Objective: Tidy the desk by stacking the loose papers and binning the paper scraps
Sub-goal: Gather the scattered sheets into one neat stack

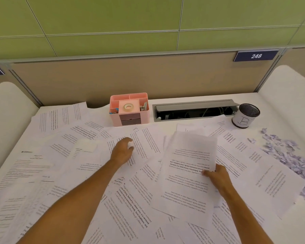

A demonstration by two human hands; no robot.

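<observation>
Two hands are seen over a white surface (165, 100) covered by loose printed papers (134, 205), too many and too overlapped to be counted. A small bundle of sheets (188, 175) is gripped at its right edge by the right hand (217, 176), thumb on top, and is lifted slightly above the others. One sheet near the middle is pinched by the curled fingers of the left hand (122, 152). One heap of pale purple paper scraps (287, 155) is spread at the right edge. At the back, one pink organiser (129, 110) and one black mesh cup (246, 115), marked "B", are placed on either side of one open cable tray (195, 110).
</observation>
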